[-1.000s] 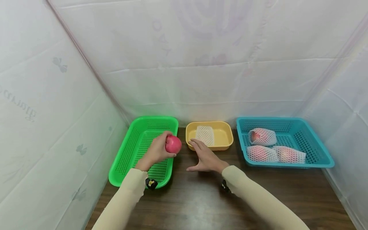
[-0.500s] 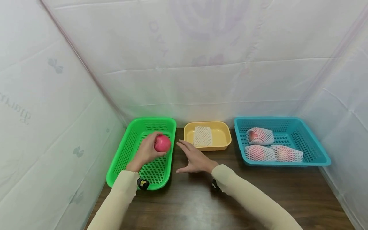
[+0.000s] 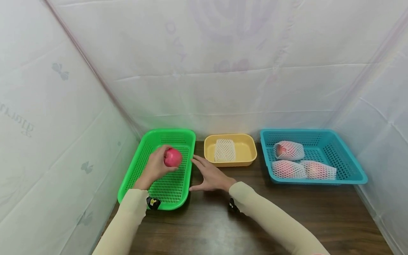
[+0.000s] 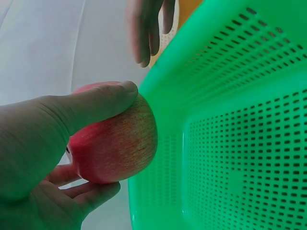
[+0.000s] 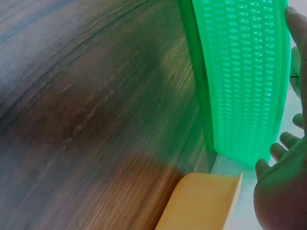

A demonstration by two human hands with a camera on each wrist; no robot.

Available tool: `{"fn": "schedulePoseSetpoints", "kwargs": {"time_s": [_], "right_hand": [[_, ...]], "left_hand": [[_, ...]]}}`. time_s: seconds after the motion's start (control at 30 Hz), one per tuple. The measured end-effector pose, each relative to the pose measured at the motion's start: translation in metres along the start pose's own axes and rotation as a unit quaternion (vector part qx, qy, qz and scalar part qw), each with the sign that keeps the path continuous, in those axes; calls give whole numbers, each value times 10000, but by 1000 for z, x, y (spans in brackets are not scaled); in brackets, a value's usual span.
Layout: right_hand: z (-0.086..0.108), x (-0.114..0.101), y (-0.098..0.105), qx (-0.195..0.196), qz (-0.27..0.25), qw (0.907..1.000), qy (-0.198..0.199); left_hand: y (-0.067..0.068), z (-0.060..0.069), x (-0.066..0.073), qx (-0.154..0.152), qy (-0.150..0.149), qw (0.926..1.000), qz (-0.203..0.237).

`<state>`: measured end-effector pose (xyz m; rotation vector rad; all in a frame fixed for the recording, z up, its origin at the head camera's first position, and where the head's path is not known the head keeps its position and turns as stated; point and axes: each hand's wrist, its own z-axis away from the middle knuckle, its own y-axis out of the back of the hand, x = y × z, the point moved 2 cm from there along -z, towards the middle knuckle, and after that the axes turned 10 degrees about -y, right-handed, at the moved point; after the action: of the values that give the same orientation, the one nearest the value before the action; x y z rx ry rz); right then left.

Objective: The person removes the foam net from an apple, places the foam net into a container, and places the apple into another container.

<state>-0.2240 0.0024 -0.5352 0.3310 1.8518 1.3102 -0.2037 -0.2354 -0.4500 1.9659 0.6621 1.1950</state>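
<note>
Left of centre, we grip the apple (image 3: 173, 158) in our left hand (image 3: 154, 165); our right hand (image 3: 211, 177) is spread. Premature release could bruise it.

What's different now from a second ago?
The left hand carried the red apple left, from above the right rim of the green basket to over its inside. The right hand moved left too, close to that rim. Nothing was let go. The three wrapped apples and white netting stayed put.
</note>
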Motion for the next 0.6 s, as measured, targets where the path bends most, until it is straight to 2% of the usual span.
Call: {"fn": "schedulePoseSetpoints", "kwargs": {"time_s": [0.33, 0.6], "right_hand": [[-4, -8, -3, -212, -3, 9997, -72], [-7, -14, -3, -285, 88, 9995, -111]], "left_hand": [[8, 4, -11, 0, 228, 9996, -171], [15, 7, -29, -1, 311, 9989, -365]]}}
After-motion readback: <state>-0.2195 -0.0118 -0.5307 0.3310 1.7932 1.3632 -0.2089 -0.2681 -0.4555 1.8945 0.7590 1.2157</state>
